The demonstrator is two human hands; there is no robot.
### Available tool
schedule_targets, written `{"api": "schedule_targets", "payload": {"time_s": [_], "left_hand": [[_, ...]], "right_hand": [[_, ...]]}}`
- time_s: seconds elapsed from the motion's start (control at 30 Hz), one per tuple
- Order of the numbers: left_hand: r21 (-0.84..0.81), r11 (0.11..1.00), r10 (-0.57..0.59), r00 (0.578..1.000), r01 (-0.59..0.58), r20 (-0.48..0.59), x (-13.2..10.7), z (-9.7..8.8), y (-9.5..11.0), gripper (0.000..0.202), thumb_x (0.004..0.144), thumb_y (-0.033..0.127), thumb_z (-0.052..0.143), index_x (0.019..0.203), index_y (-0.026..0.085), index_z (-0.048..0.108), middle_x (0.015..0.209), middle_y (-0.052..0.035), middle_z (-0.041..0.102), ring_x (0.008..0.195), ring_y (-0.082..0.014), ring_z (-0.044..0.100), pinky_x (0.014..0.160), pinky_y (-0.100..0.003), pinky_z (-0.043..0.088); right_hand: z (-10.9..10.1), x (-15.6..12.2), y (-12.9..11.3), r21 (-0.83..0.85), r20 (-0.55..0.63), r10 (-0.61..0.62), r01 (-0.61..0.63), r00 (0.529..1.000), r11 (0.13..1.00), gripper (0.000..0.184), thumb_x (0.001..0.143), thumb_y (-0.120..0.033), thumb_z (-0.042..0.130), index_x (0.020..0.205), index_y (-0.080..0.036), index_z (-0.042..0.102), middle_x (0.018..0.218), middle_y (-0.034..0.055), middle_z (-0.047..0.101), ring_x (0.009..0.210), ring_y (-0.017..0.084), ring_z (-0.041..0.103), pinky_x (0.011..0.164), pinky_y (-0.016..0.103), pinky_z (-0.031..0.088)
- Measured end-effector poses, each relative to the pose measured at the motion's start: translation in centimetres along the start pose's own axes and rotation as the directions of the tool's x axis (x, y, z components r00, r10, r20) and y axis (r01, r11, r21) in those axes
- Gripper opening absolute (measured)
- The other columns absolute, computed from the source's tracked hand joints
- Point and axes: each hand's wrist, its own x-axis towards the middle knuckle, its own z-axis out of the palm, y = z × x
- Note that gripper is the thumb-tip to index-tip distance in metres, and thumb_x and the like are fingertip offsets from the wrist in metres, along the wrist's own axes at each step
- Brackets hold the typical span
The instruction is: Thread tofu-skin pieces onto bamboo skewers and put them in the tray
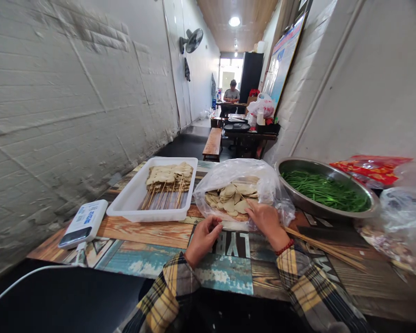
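Note:
My right hand (266,223) reaches into the mouth of a clear plastic bag (225,169). Its fingertips close on the edge of one of the thin pale slices (231,196) heaped inside. Just in front of the bag, my left hand (204,238) hovers over the table with fingers curled in; whatever it may hold is hidden. To the left, a white plastic tray (125,206) contains pale slices threaded on sticks (169,175), stacked with the stick ends toward me. Loose bamboo skewers (329,249) lie on the table right of my right wrist.
A steel bowl of green chives (327,189) stands right of the bag. Red packaging (370,169) and another plastic bag (405,217) are at far right. A white device (85,222) with a cable sits left. Beyond are a bench (213,142) and a seated person (231,95).

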Motion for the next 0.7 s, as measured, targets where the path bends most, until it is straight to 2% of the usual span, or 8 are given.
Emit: {"api": "schedule_targets", "payload": {"time_s": [0.23, 0.4, 0.47, 0.57, 0.63, 0.7], "left_hand": [[0.026, 1.000, -0.016, 1.000, 0.017, -0.017, 0.0, 0.0, -0.3, 0.026, 0.081, 0.038, 0.060, 0.094, 0.016, 0.062, 0.082, -0.0017, 0.063, 0.061, -0.0129, 0.057, 0.058, -0.026, 0.046], [-0.034, 0.997, -0.071, 0.997, 0.070, -0.040, 0.0, 0.0, 0.4, 0.026, 0.079, 0.039, 0.062, 0.091, 0.016, 0.062, 0.074, 0.0001, 0.061, 0.057, -0.0122, 0.056, 0.054, -0.024, 0.044], [-0.047, 0.997, -0.069, 0.993, 0.065, -0.091, 0.2, 0.2, 0.8, 0.026, 0.079, 0.040, 0.062, 0.088, 0.016, 0.062, 0.071, 0.0005, 0.061, 0.055, -0.0119, 0.054, 0.053, -0.024, 0.043], [-0.015, 1.000, -0.012, 0.988, 0.010, -0.155, 1.1, 0.8, 1.9, 0.024, 0.080, 0.040, 0.060, 0.086, 0.017, 0.064, 0.070, 0.0000, 0.062, 0.055, -0.0125, 0.055, 0.053, -0.024, 0.043], [-0.005, 1.000, 0.024, 0.989, -0.025, -0.147, 2.2, 1.4, 2.8, 0.024, 0.080, 0.039, 0.059, 0.087, 0.017, 0.065, 0.070, -0.0004, 0.062, 0.056, -0.0129, 0.056, 0.053, -0.024, 0.044], [-0.007, 0.998, 0.064, 0.987, -0.066, -0.150, 3.4, 2.2, 3.6, 0.022, 0.081, 0.038, 0.058, 0.084, 0.017, 0.065, 0.067, -0.0006, 0.062, 0.055, -0.0127, 0.056, 0.053, -0.024, 0.043]], "right_hand": [[0.6, 0.0, 1.2, -0.009, 0.017, -0.057, 0.057, 0.998, 0.998, 0.042, 0.098, -0.042, 0.046, 0.134, -0.024, 0.057, 0.099, 0.0115, 0.076, 0.085, 0.025, 0.072, 0.064, 0.029, 0.046], [0.8, 0.0, 1.5, 0.032, -0.027, -0.049, 0.050, 0.998, 0.998, 0.037, 0.099, -0.036, 0.046, 0.129, -0.021, 0.062, 0.098, 0.0120, 0.076, 0.088, 0.022, 0.071, 0.068, 0.026, 0.045], [1.0, 0.1, 1.5, 0.057, -0.057, -0.069, 0.072, 0.996, 0.996, 0.033, 0.100, -0.033, 0.045, 0.121, -0.020, 0.066, 0.098, 0.0119, 0.076, 0.087, 0.021, 0.071, 0.069, 0.026, 0.044], [1.0, 0.3, 1.6, 0.090, -0.089, -0.050, 0.058, 0.995, 0.994, 0.032, 0.100, -0.032, 0.043, 0.099, -0.019, 0.072, 0.092, 0.0101, 0.076, 0.083, 0.021, 0.070, 0.066, 0.026, 0.042], [0.9, 0.4, 1.9, 0.104, -0.100, -0.027, 0.037, 0.995, 0.994, 0.034, 0.100, -0.032, 0.043, 0.089, -0.020, 0.072, 0.087, 0.0086, 0.076, 0.081, 0.021, 0.070, 0.064, 0.026, 0.041], [0.7, 0.4, 2.0, 0.124, -0.107, -0.018, 0.032, 0.994, 0.992, 0.033, 0.100, -0.032, 0.044, 0.088, -0.020, 0.072, 0.087, 0.0078, 0.076, 0.079, 0.021, 0.070, 0.062, 0.026, 0.040]]}}
